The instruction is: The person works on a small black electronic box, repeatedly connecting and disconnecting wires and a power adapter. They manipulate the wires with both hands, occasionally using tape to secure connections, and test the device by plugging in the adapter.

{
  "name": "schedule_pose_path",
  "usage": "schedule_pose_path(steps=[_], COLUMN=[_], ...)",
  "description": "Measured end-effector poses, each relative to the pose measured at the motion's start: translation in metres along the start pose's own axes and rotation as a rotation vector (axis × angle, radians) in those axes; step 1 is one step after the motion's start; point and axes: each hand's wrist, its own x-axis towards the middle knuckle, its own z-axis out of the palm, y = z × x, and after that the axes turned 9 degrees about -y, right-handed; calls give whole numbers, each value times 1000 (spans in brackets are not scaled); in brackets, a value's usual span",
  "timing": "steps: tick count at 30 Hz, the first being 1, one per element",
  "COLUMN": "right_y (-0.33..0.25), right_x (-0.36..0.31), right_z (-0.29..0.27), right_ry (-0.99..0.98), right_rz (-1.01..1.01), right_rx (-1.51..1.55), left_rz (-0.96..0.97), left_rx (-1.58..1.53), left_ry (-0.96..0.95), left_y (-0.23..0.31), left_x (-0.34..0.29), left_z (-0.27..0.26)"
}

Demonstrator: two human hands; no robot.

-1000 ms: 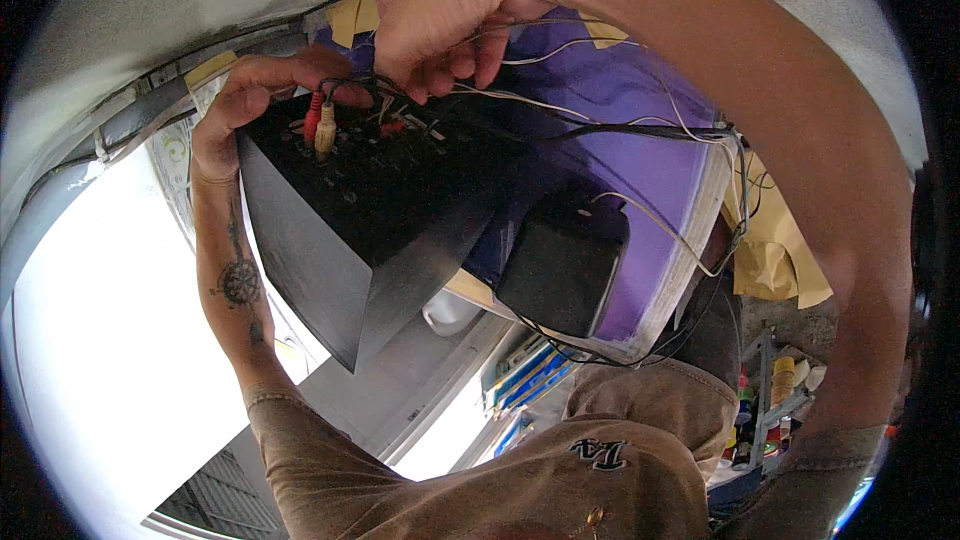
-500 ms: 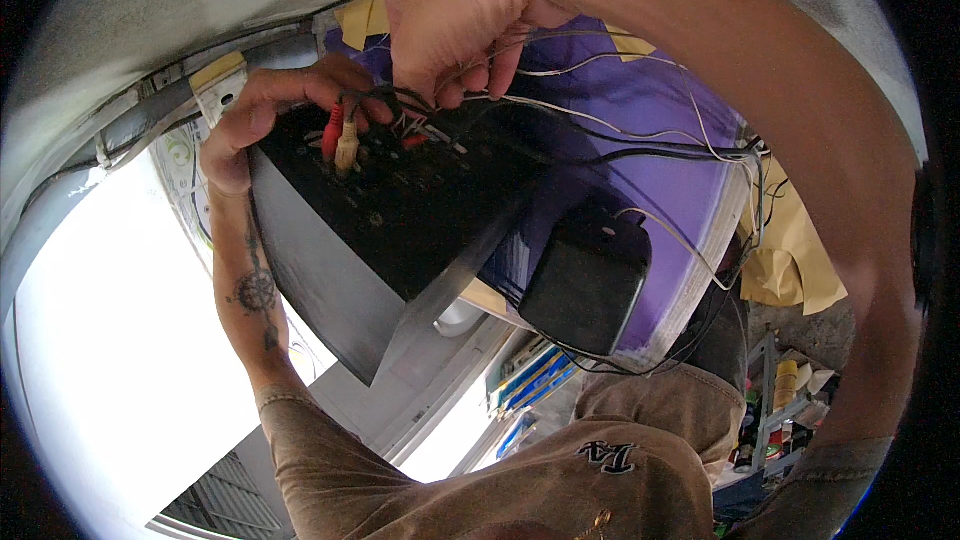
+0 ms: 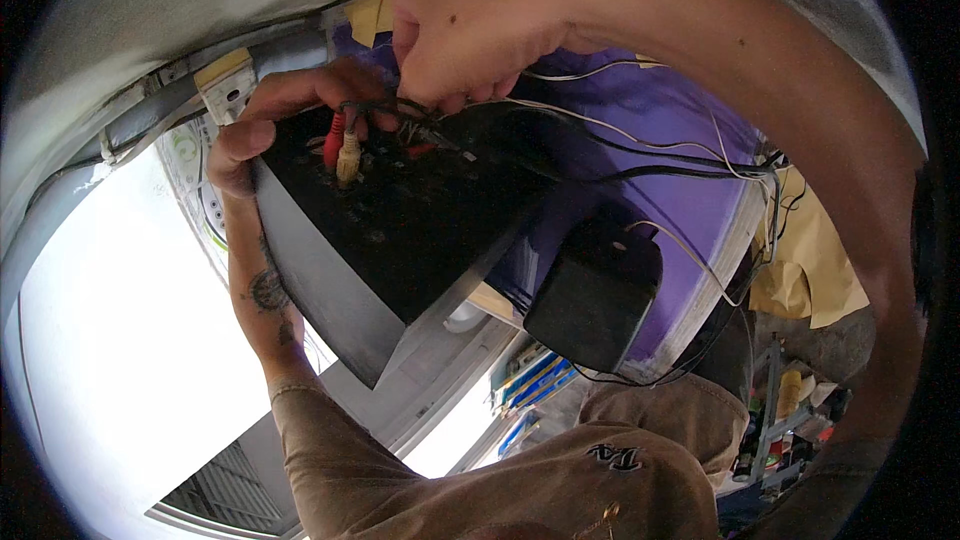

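A black box, its shape like a speaker cabinet (image 3: 400,230), is tilted with its dark connector panel facing me. Wrapped over its upper left edge, my left hand (image 3: 290,105) grips it, fingers behind the plugs. A red plug (image 3: 334,145) and a cream plug (image 3: 348,160) stick into the panel side by side. My right hand (image 3: 470,50) is closed at the panel's upper edge, by thin bare-ended wires and a red clip part (image 3: 422,151). Its curled fingertips are mostly hidden; a thin white wire (image 3: 640,138) leads away from them.
A smaller black box (image 3: 595,285) with a thin wire lies on the purple surface (image 3: 690,230). Dark cables (image 3: 670,171) run to its right edge. Brown paper (image 3: 805,250) hangs there, above a cluttered metal shelf (image 3: 785,425). A wall socket (image 3: 228,85) sits beside my left hand.
My right hand has turned and its fingers have tucked lower, toward the panel. The view has shifted slightly. My left hand keeps its grip on the speaker cabinet.
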Motion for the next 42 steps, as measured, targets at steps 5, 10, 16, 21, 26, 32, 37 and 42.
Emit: schedule_pose_path(steps=[5,10,16,21,26,32,37,42], right_y=[7,12,14,12,9,4,5,6], right_x=[3,3,2,5,-1,-7,-5,-4], right_z=[-1,0,4,11,15,22,26,31], right_ry=[-15,-17,29,118,165,250,272,330], right_rz=[-21,-36,-51,9,29,29,3,-29], right_rx=[38,79,131,201,62,-171,-164,-154], left_rz=[14,0,-32,-55,-73,-76,-99,-104], left_rx=[32,89,140,213,187,244,243,270], left_ry=[0,-17,5,0,2,-16,1,-6], left_y=[0,-2,-2,2,3,5,9,10], left_x=[-1,-3,-6,-7,-7,-4,-2,-2], left_z=[-4,-11,-16,-19,-21,-20,-17,-18])
